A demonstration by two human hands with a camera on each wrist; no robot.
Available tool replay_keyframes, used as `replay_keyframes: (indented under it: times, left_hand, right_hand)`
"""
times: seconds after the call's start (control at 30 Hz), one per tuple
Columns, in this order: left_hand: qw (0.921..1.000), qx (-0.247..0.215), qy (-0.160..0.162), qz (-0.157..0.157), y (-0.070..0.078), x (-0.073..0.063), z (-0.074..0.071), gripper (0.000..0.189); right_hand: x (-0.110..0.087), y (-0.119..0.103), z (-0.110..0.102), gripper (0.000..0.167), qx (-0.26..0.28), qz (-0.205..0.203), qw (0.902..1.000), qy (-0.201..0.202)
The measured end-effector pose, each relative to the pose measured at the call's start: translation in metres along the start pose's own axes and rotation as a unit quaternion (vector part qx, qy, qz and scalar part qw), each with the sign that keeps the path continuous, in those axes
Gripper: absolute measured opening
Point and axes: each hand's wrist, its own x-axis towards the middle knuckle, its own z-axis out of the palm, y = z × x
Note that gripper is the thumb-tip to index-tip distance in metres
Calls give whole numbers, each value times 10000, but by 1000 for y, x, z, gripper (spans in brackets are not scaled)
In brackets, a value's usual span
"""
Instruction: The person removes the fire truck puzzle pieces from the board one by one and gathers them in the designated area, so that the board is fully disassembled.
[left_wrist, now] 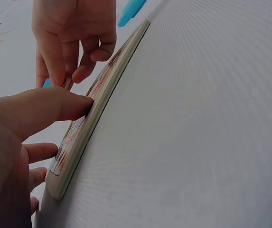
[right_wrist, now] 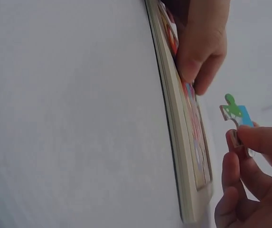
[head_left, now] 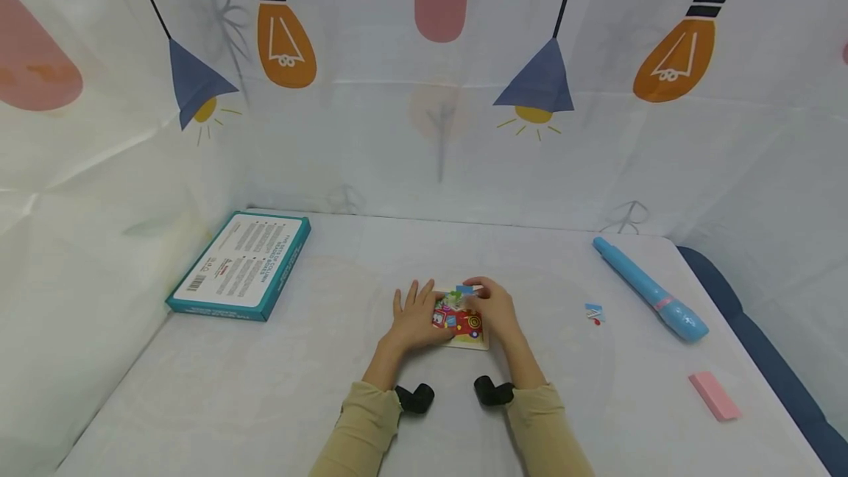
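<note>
A small jigsaw puzzle in a pale wooden tray [head_left: 473,345] lies on the white table, its picture showing a red vehicle. My left hand [head_left: 412,324] rests over the tray's left side with fingers spread. Its thumb presses on the picture by the near edge in the left wrist view. Between thumb and fingertips, my right hand [head_left: 497,309] pinches a puzzle piece [right_wrist: 230,109] coloured green and blue. In the right wrist view this piece is held up beside the tray, tilted, its lower part covered by the fingers.
Farther right lie loose puzzle pieces [head_left: 594,311], a light-blue tube-shaped object [head_left: 652,289] and a pink block [head_left: 715,396]. A teal-edged box [head_left: 238,263] lies at the back left. Printed white sheeting [head_left: 397,146] rises behind the table; a dark blue chair edge [head_left: 762,344] shows at right.
</note>
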Motion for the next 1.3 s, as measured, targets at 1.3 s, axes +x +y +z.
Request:
replay_keyframes:
  times: [1.3]
  left_hand:
    - [10000,-75,2,21,2,-3,-2,71]
  right_hand:
    - [-5,45,-75,33,-110,864,9944,600]
